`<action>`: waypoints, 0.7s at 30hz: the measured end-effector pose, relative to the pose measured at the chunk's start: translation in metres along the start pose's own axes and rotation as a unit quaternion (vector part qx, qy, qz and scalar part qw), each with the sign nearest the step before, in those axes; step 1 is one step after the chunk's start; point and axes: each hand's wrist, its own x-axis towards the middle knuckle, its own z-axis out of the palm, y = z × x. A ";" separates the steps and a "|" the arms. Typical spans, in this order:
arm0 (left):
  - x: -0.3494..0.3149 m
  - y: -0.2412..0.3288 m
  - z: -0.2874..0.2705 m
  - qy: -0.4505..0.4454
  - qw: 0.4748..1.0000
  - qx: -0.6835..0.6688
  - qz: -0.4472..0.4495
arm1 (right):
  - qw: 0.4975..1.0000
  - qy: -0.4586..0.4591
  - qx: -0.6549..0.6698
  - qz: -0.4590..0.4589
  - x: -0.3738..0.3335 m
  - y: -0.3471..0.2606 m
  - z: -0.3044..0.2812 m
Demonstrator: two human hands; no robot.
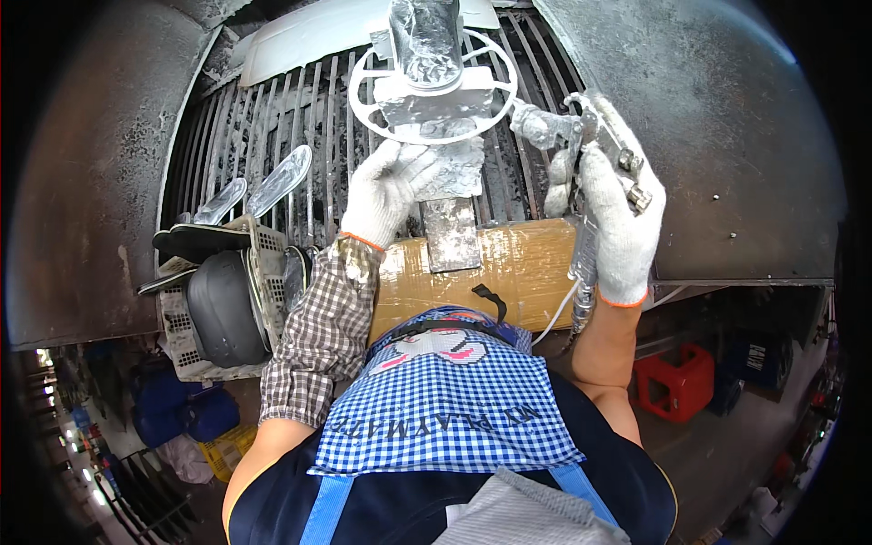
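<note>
My right hand point(619, 200), in a white knit glove, is wrapped round a spray gun point(581, 136) caked in silvery-white paint. The gun's nozzle end points left, toward a white spoked wheel point(358, 102). At the near left rim of this wheel is my gloved left hand point(381, 189), its fingers bent against the rim. On top of the wheel stands a dark, glossy shoe-shaped piece point(427, 45), cut off by the upper edge. Below the wheel, a paint-crusted support point(452, 238) reaches toward me.
Blackened metal slats point(318, 145) lie behind, between dark side panels point(718, 163). On the left, a plastic crate point(263, 272) holds dark and silvery sole-shaped pieces point(280, 180). A taped brown cardboard box point(527, 259) is before me. A pale hose point(559, 318) hangs near my right forearm. A red stool point(674, 381) stands lower right.
</note>
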 end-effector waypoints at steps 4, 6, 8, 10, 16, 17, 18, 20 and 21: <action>0.001 0.011 -0.004 -0.019 0.999 0.015 0.022 | 0.999 -0.001 0.036 -0.009 0.005 0.007 0.001; -0.001 0.016 -0.006 -0.025 0.999 0.027 0.035 | 0.999 -0.027 0.030 -0.006 0.005 0.009 0.003; -0.002 0.023 -0.007 -0.036 0.998 0.033 0.038 | 0.999 -0.026 0.043 0.001 0.006 0.013 0.006; -0.001 0.027 -0.009 -0.054 0.997 0.030 0.036 | 0.998 -0.016 0.066 -0.013 0.013 0.017 0.007; 0.004 0.040 -0.017 -0.058 0.996 0.025 0.058 | 1.000 -0.018 0.008 -0.021 0.018 0.025 0.006; 0.005 0.043 -0.018 -0.030 0.998 0.023 0.053 | 0.999 0.000 0.016 -0.035 0.020 0.028 0.008; 0.005 0.045 -0.019 -0.034 0.997 0.037 0.059 | 0.999 0.006 0.014 -0.045 0.023 0.030 0.008; 0.005 0.049 -0.021 -0.021 0.997 0.032 0.063 | 0.998 0.017 0.009 -0.066 0.028 0.034 0.011; 0.005 0.050 -0.021 -0.023 0.997 0.040 0.067 | 0.998 0.009 0.006 -0.065 0.028 0.034 0.011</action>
